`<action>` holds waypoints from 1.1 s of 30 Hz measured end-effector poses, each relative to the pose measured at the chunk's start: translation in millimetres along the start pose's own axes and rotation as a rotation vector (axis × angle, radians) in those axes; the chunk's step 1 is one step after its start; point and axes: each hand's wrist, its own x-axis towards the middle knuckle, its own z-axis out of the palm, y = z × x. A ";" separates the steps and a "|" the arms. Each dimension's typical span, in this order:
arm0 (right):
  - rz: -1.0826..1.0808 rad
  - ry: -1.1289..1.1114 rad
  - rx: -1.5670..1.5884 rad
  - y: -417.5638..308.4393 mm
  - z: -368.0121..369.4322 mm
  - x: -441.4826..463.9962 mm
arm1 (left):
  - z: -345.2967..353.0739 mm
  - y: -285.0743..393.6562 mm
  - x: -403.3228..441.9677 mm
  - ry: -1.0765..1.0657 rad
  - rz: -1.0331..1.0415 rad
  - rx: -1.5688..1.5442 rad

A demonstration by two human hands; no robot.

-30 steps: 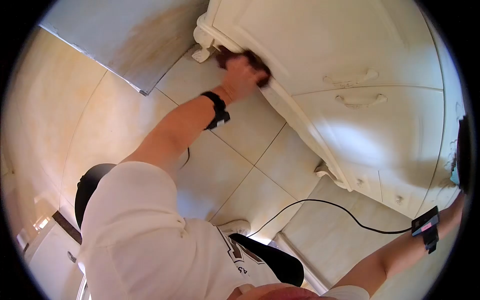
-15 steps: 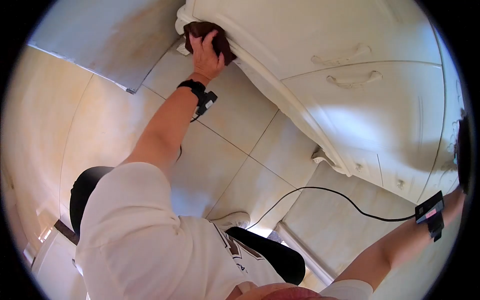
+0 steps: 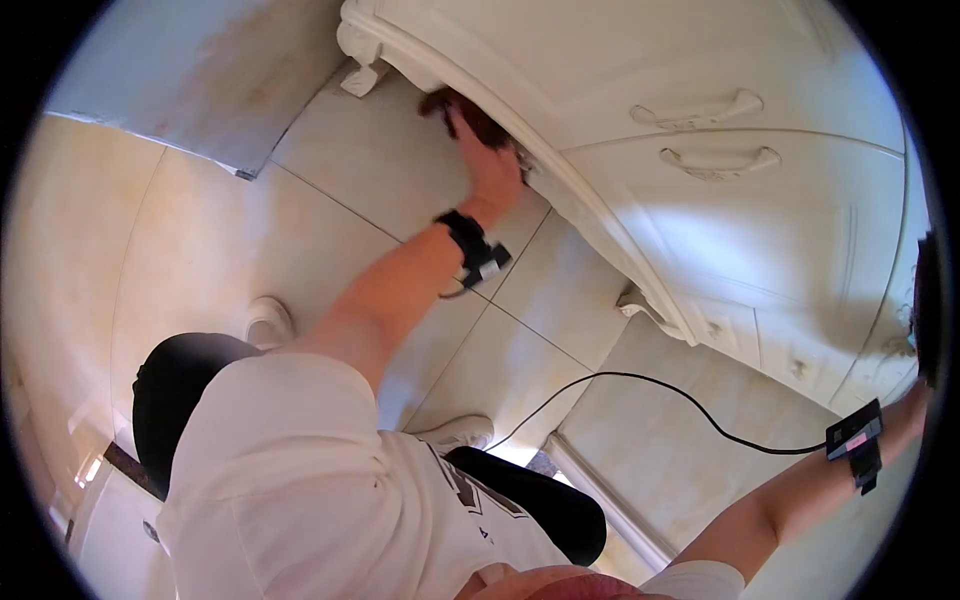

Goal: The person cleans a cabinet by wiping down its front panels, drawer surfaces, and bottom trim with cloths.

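My left hand (image 3: 490, 172) holds a dark brown cloth (image 3: 478, 122) against the lower edge of a cream-white cabinet (image 3: 800, 240). The cloth is bunched under the fingers and part of it reaches below the moulded bottom trim (image 3: 585, 215). My fingers are partly smeared by motion. At the far right my right hand (image 3: 912, 405) shows only near the wrist, beside a dark thing (image 3: 928, 310) against the cabinet's side; its fingers are hidden at the picture's edge.
A black cable (image 3: 700, 405) runs from the device on my right wrist (image 3: 855, 440) towards my body. Cabinet feet (image 3: 362, 78) stand on pale floor tiles (image 3: 340, 150). A pale panel (image 3: 200, 80) stands at upper left. My shoes (image 3: 268, 322) are below.
My left hand and the cloth have moved right and down along the cabinet's lower edge, away from its left corner. A second shoe has come into view. My right arm has hardly moved.
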 end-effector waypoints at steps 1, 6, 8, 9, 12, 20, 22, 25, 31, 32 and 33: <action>-0.026 0.015 -0.033 3.1 -0.3 1.8 | -3.9 -11.9 16.7 0.062 0.017 -0.002; 0.005 0.030 -0.050 -2.5 -2.6 0.1 | -48.8 5.0 83.1 0.314 -0.009 -0.365; -0.010 0.036 -0.051 -6.6 -2.6 2.2 | -47.1 6.4 79.0 0.376 -0.026 -0.335; -0.009 0.037 -0.049 -8.2 -2.9 2.0 | -41.3 -2.5 70.9 0.320 -0.164 -0.334; 0.008 0.034 -0.079 -14.3 -3.7 0.2 | -33.5 27.8 49.5 0.240 -0.404 -0.551; 0.347 0.070 -0.397 44.1 7.7 14.8 | -23.8 20.6 40.5 0.359 -0.746 -1.124; 0.250 0.066 -0.304 2.9 1.4 9.9 | -24.3 19.5 31.8 0.300 -0.783 -0.934; 0.056 0.056 -0.142 -18.3 -1.4 7.8 | -19.0 13.3 0.7 -0.026 -0.822 -0.576; 0.013 0.057 -0.090 -13.3 1.7 7.6 | -6.6 -3.0 -61.1 -0.441 -1.263 -0.844; 0.014 0.056 -0.081 -9.5 3.8 9.3 | -10.7 -6.0 -67.6 -0.597 -1.339 -1.140; 0.011 0.057 -0.059 -5.7 6.4 10.8 | -17.3 3.5 -65.3 -0.611 -1.352 -1.135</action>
